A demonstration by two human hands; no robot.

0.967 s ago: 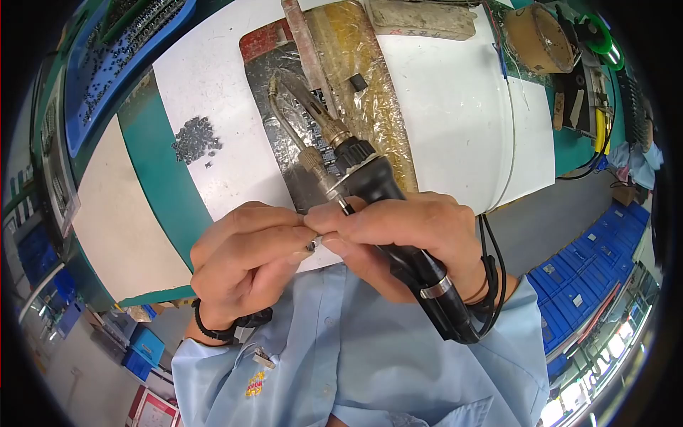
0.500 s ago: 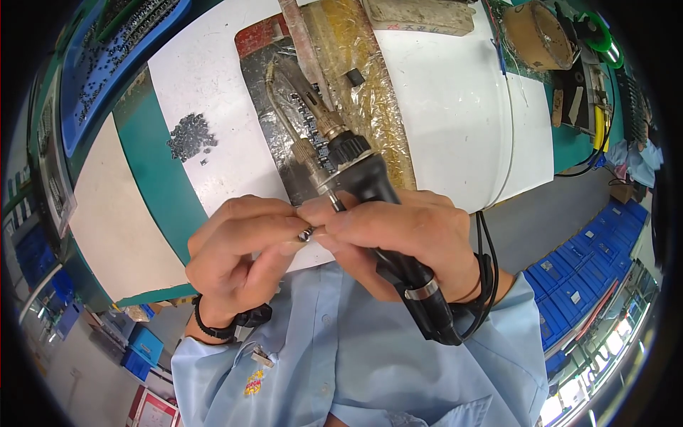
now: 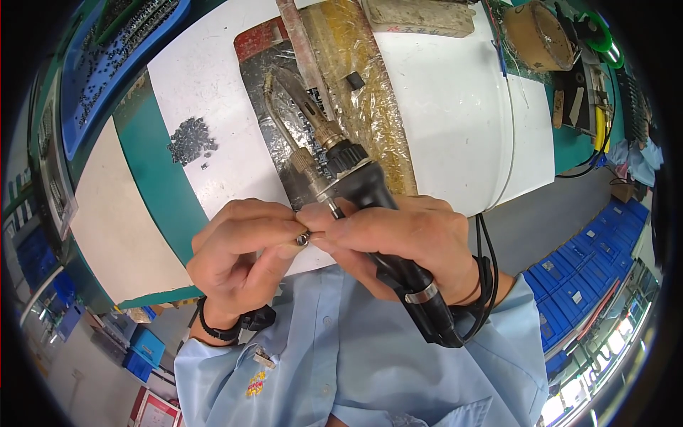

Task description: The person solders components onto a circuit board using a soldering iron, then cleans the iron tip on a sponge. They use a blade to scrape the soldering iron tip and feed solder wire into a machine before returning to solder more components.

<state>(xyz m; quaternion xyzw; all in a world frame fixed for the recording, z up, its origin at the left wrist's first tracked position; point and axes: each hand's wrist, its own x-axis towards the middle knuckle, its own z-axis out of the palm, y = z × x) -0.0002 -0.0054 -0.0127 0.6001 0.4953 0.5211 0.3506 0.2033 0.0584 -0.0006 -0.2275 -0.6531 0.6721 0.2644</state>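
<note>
My left hand is closed, pinching a tiny shiny metal part between thumb and fingertips. My right hand is wrapped round a black soldering iron with a thin metal feed tube beside its tip. The iron points away from me, its tip over the film-covered board. My right fingertips meet the left ones at the metal part and hide some of it. Several tiny dark components show on the board, partly behind the iron.
A pile of small dark pieces lies on white paper at left. Beyond it is a blue tray of tiny parts. A worn bar and a brown tape roll sit at the back. The iron's cable loops past my right wrist.
The metal part has turned slightly between my fingertips, showing a round opening now. My left hand and the iron have shifted very little; both grips are kept.
</note>
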